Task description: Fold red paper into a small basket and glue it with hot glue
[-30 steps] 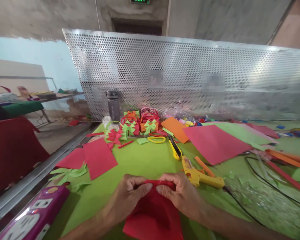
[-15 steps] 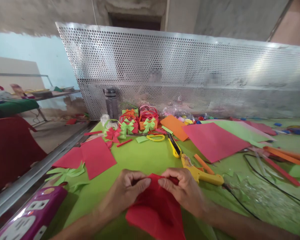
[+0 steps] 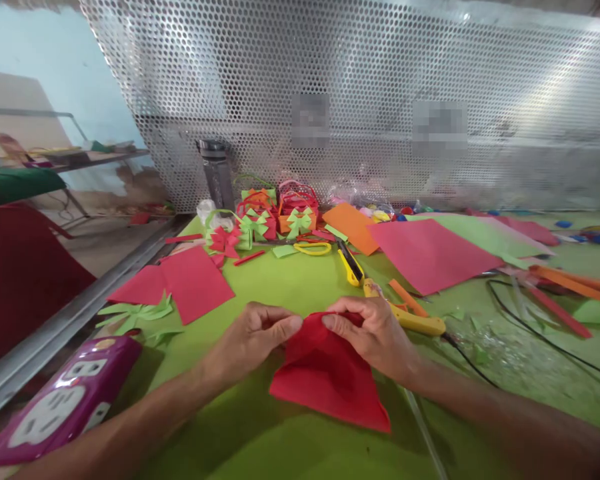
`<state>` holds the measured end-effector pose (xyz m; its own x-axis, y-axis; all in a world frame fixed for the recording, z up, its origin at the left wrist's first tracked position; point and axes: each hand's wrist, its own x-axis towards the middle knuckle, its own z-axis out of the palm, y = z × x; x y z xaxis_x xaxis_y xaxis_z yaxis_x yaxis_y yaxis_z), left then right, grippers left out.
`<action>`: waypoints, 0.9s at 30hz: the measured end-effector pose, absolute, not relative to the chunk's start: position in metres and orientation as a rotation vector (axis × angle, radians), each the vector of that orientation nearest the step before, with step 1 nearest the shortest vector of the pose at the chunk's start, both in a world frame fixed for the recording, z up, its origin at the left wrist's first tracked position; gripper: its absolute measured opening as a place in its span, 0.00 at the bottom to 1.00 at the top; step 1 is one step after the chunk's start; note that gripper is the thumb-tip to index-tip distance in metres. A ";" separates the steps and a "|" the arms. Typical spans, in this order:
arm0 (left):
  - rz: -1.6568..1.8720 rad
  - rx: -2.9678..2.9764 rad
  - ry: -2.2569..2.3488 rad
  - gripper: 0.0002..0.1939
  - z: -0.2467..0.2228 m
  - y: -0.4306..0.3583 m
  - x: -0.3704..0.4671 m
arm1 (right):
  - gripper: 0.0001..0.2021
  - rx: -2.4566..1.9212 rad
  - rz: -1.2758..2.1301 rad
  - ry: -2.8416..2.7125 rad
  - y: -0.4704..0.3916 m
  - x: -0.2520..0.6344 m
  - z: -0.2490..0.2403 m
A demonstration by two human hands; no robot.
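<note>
Centrally, at the near side of the green tabletop [image 3: 240, 443], a soft-looking red sheet [image 3: 330, 373] hangs creased, flaring into a wide lower edge. The right hand [image 3: 377, 333] pinches its top; the left hand [image 3: 260, 337] has thumb and fingers closed at its upper left edge, fingertips partly hidden. Beyond the right hand, the smooth yellow glue gun [image 3: 417, 321] is partly covered. Far left, small bow-trimmed baskets [image 3: 260, 220] crowd together, details blurred.
</note>
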<state>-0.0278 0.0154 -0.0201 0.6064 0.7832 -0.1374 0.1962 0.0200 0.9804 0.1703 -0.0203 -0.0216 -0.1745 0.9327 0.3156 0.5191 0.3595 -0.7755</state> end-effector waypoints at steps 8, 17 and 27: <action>0.522 1.590 0.847 0.16 -0.017 0.013 -0.028 | 0.12 -1.281 0.691 -1.810 -0.021 0.171 -0.020; 0.468 1.587 0.937 0.17 -0.026 0.006 -0.025 | 0.13 -1.273 0.721 -1.846 -0.024 0.169 -0.020; 0.439 1.584 0.913 0.19 -0.027 0.005 -0.024 | 0.12 -1.210 0.886 -1.809 -0.024 0.170 -0.017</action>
